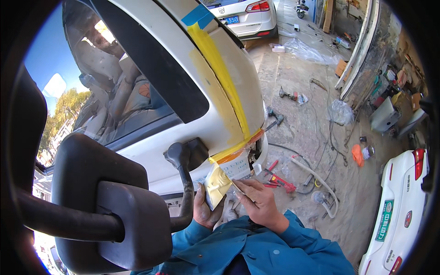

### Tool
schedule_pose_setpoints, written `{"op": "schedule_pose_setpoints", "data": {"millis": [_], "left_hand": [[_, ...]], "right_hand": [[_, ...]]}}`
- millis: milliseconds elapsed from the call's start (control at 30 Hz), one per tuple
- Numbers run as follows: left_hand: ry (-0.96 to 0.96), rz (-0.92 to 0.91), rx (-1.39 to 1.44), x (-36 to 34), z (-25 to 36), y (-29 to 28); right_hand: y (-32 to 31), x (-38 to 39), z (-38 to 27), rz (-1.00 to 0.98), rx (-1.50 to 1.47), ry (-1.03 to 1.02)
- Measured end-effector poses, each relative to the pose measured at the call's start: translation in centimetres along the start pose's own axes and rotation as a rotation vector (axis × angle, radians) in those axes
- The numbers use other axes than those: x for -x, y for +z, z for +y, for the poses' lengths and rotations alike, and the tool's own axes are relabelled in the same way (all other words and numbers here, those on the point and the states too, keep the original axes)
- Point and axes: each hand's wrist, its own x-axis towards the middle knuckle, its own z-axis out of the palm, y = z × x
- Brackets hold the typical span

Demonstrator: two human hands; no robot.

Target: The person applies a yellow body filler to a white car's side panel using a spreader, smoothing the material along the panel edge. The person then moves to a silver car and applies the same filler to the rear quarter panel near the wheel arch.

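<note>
My left hand (201, 210) holds up a flat mixing board (219, 189) smeared with pale yellow body filler, its fingers closed at the lower edge. Close on the right side of the board, my right hand (262, 201) pinches a thin, flat spreader (236, 186); its edge meets or nearly meets the filler. Just beyond both hands is the corner of a white vehicle (165, 153). Beige filler (220, 98) covers its pillar, bordered by yellow masking tape (229, 98) and a piece of blue tape (198, 17). Handwriting marks the panel below.
A large black side mirror (110, 206) on a bent arm stands close on my left. Power tools (289, 95), a red jack-like tool (279, 181), hoses (316, 176) and plastic sheeting (307, 49) litter the floor. White cars stand ahead (252, 20) and at right (394, 206).
</note>
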Motion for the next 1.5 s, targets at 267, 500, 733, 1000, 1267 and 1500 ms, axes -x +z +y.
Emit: {"op": "schedule_pose_setpoints", "data": {"millis": [267, 500, 733, 1000, 1267, 1500], "left_hand": [[-0.014, 0.084, 0.001, 1.1, 1.2, -0.6], [0.017, 0.185, -0.009, 2.5, 2.7, -3.1], [0.025, 0.177, -0.078, 3.1, 4.1, -5.5], [0.030, 0.167, -0.101, 2.5, 4.9, -6.7], [0.035, 0.231, -0.052, 2.3, 4.5, -6.3], [0.017, 0.238, -0.068, 2.8, 4.1, -3.9]], "right_hand": [[0.4, 1.5, 8.7, 0.290, -0.197, 0.534], [4.1, -4.0, 10.8, 0.614, -0.925, 0.849], [6.5, -5.7, 13.2, 0.665, -0.980, 0.865], [7.4, -6.9, 13.1, 0.615, -0.994, 0.870], [7.6, -6.9, 10.9, 0.549, -0.989, 0.770], [7.8, -5.1, 11.7, 0.611, -0.959, 0.890]]}}
